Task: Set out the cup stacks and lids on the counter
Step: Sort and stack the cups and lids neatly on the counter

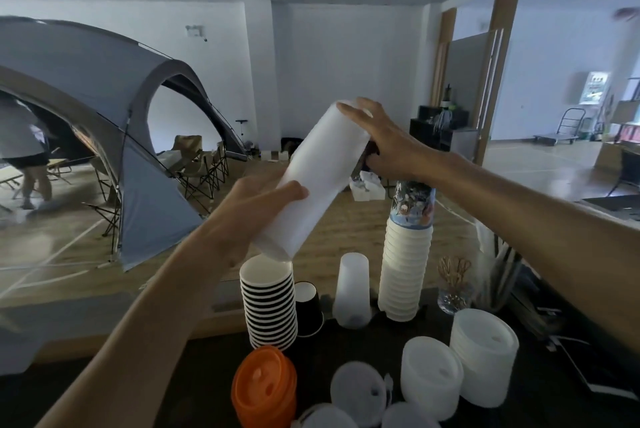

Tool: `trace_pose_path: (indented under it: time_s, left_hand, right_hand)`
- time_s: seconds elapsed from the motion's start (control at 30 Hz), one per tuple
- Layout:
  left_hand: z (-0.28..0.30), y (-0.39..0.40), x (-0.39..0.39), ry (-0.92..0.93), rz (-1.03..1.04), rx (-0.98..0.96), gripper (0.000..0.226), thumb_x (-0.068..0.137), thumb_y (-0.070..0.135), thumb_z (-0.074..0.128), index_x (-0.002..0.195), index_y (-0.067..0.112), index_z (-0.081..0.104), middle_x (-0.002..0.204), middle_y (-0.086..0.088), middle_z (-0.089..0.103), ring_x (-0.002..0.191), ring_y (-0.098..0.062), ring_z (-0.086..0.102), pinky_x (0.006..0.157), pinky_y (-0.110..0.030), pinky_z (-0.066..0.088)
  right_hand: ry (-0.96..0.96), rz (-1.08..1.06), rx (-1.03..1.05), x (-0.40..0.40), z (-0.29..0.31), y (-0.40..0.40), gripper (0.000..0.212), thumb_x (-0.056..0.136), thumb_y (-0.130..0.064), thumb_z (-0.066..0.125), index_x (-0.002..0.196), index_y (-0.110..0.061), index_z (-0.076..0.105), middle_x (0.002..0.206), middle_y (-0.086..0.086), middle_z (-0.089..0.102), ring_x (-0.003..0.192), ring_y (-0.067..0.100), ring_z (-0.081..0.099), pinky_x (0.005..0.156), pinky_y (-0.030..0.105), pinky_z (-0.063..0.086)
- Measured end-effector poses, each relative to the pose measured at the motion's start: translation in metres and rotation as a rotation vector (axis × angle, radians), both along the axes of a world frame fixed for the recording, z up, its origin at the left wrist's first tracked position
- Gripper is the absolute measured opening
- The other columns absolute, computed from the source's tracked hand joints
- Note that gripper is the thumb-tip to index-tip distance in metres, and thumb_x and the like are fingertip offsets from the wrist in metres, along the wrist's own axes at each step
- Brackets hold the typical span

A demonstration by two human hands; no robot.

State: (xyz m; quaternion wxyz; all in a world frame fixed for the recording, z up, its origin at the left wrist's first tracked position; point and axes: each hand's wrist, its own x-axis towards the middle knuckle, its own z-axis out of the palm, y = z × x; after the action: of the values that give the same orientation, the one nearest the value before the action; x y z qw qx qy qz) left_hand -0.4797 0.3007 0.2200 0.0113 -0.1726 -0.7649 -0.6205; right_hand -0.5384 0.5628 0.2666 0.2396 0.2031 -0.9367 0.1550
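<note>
Head view: both hands are holding the translucent stack (317, 182) mid-frame, tilted upper-right, left hand (256, 216) gripping its lower end, right hand (388, 147) clasping its top.

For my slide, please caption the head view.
Both hands hold a tilted translucent cup stack above the counter.
</note>
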Motion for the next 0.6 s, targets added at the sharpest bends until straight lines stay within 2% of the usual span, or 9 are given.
trace_pose_path:
  time_s: [0.07, 0.17, 0.27, 0.4, 0.47, 0.53, 0.6]
  left_hand:
    - [0.005, -0.009, -0.003, 0.012, -0.003, -0.021, 0.043, 0.073, 0.043, 0.073, 0.116, 0.037, 0.070, 0.108, 0.004, 0.072, 0.099, -0.026, 0.068, 0.086, -0.045, 0.057]
    - [0.017, -0.015, -0.006, 0.023, -0.044, -0.043, 0.060, 0.065, 0.048, 0.073, 0.123, 0.035, 0.067, 0.116, 0.009, 0.070, 0.104, -0.021, 0.068, 0.094, -0.044, 0.053]
    - [0.020, -0.014, -0.007, 0.050, -0.074, -0.110, 0.071, 0.061, 0.051, 0.075, 0.129, 0.031, 0.064, 0.125, 0.011, 0.065, 0.110, -0.017, 0.064, 0.098, -0.041, 0.051]
    - [0.018, -0.015, -0.009, 0.027, -0.080, -0.110, 0.055, 0.077, 0.038, 0.074, 0.130, 0.033, 0.062, 0.124, 0.009, 0.064, 0.107, -0.015, 0.065, 0.091, -0.034, 0.052]
    - [0.021, -0.017, -0.008, 0.035, -0.060, -0.108, 0.053, 0.073, 0.039, 0.072, 0.126, 0.037, 0.064, 0.124, 0.009, 0.063, 0.106, -0.015, 0.064, 0.087, -0.033, 0.053]
    - [0.027, -0.017, -0.008, 0.117, 0.015, -0.140, 0.055, 0.065, 0.044, 0.068, 0.120, 0.039, 0.065, 0.121, 0.008, 0.063, 0.103, -0.016, 0.064, 0.084, -0.035, 0.055]
    - [0.036, -0.012, -0.007, 0.264, 0.175, -0.147, 0.052, 0.065, 0.045, 0.069, 0.116, 0.035, 0.064, 0.109, 0.011, 0.061, 0.097, -0.017, 0.063, 0.082, -0.039, 0.057]
  right_hand:
    - [0.137, -0.109, 0.181, -0.004, -0.008, -0.004, 0.104, 0.080, -0.007, 0.073, 0.156, -0.032, 0.007, 0.163, -0.001, -0.004, 0.134, 0.032, 0.037, 0.095, 0.045, 0.052]
    - [0.283, -0.273, 0.279, -0.010, -0.020, -0.013, 0.102, 0.075, -0.031, 0.081, 0.154, -0.023, 0.016, 0.163, 0.005, 0.013, 0.126, 0.036, 0.049, 0.098, 0.048, 0.046]
    - [0.239, -0.250, 0.172, -0.016, -0.032, -0.017, 0.098, 0.073, -0.032, 0.082, 0.151, -0.019, 0.024, 0.158, 0.002, 0.027, 0.136, 0.031, 0.040, 0.099, 0.051, 0.047]
    - [0.137, -0.169, 0.007, -0.022, -0.047, -0.023, 0.089, 0.075, -0.033, 0.079, 0.146, -0.022, 0.027, 0.152, -0.002, 0.034, 0.137, 0.024, 0.040, 0.097, 0.055, 0.049]
    - [0.121, -0.202, -0.083, -0.027, -0.056, -0.026, 0.086, 0.075, -0.032, 0.078, 0.145, -0.023, 0.028, 0.150, -0.002, 0.036, 0.135, 0.026, 0.044, 0.098, 0.057, 0.048]
    - [0.131, -0.238, -0.174, -0.034, -0.065, -0.029, 0.088, 0.073, -0.036, 0.080, 0.143, -0.019, 0.029, 0.147, 0.002, 0.039, 0.133, 0.029, 0.045, 0.097, 0.058, 0.049]
    - [0.094, -0.254, -0.252, -0.036, -0.075, -0.033, 0.095, 0.068, -0.037, 0.084, 0.142, -0.015, 0.029, 0.140, 0.005, 0.042, 0.129, 0.027, 0.045, 0.095, 0.053, 0.053]
